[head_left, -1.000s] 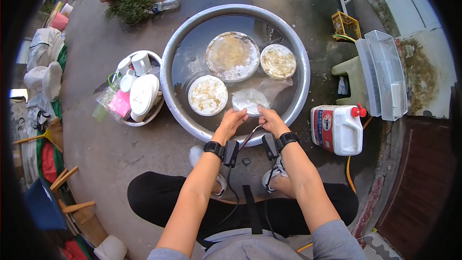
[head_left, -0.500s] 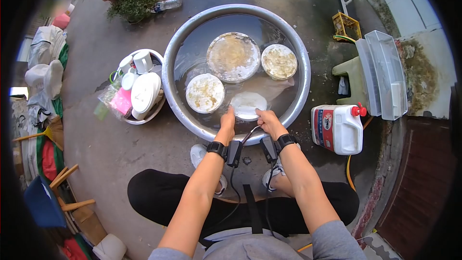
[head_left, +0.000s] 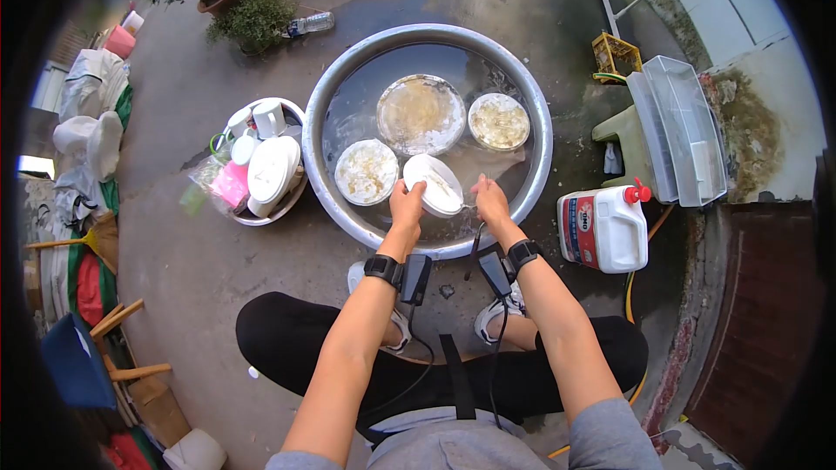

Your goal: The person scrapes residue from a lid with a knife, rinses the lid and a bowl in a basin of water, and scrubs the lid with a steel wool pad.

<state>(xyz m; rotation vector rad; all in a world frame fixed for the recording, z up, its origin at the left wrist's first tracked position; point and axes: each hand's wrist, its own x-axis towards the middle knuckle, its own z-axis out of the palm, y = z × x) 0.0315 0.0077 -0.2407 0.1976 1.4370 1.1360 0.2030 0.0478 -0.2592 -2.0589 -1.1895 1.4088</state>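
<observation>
My left hand (head_left: 407, 206) grips the left edge of a white round lid (head_left: 434, 176), thumb on top. The lid is tilted above the water in a large metal basin (head_left: 315, 161). Just right of the lid is my right hand (head_left: 491, 199), its fingers closed; something thin and shiny shows by the fingertips, too small to name. Around the lid, a stained round lid (head_left: 367, 172), a larger browned one (head_left: 421, 113) and another stained one (head_left: 499, 121) lie in the water. Under the surface is a pale, sheet-like shape (head_left: 488, 161).
Left of the basin stands a white tub (head_left: 292, 200) with mugs, white dishes and a pink packet. A white jug with a red cap (head_left: 603, 228) is at the right, before a stool (head_left: 625, 144) and clear plastic boxes (head_left: 688, 130). Potted plants (head_left: 252, 13) stand behind.
The white lid has come up from lying flat at the water and now tilts in my left hand. My right hand has moved off its edge, slightly right and up.
</observation>
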